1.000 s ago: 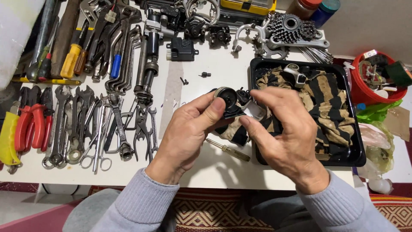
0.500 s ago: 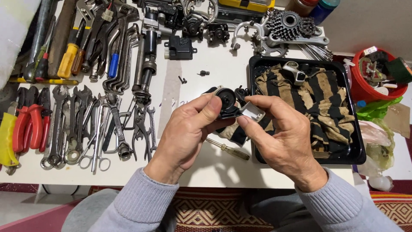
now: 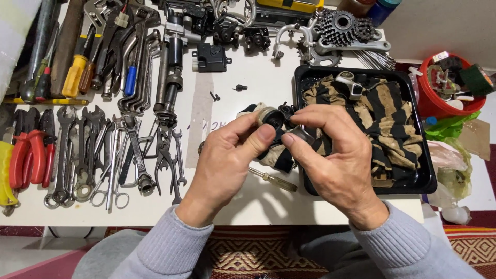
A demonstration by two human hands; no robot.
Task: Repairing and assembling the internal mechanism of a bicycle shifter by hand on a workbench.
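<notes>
Left hand (image 3: 227, 155): pinches the round black part (image 3: 272, 117), just left of the black tray (image 3: 426, 175).
Right hand (image 3: 338, 155): holds the small metal sleeve (image 3: 301, 136), just below-right of that part, touching it.

Yellow case (image 3: 287, 5) — top edge, mid-table

Single head cam, no second view to overlap. Looks steeply down from above the seated person, facing forward across the white bench (image 3: 227, 82). Close range: both hands (image 3: 227, 165) fill the centre of the frame, sleeves enter from the bottom edge. Tool rows (image 3: 93, 150) run down the left, black tray (image 3: 427, 181) sits right of centre, red bucket (image 3: 429, 106) at the upper right, patterned rug (image 3: 258, 248) along the bottom.
</notes>
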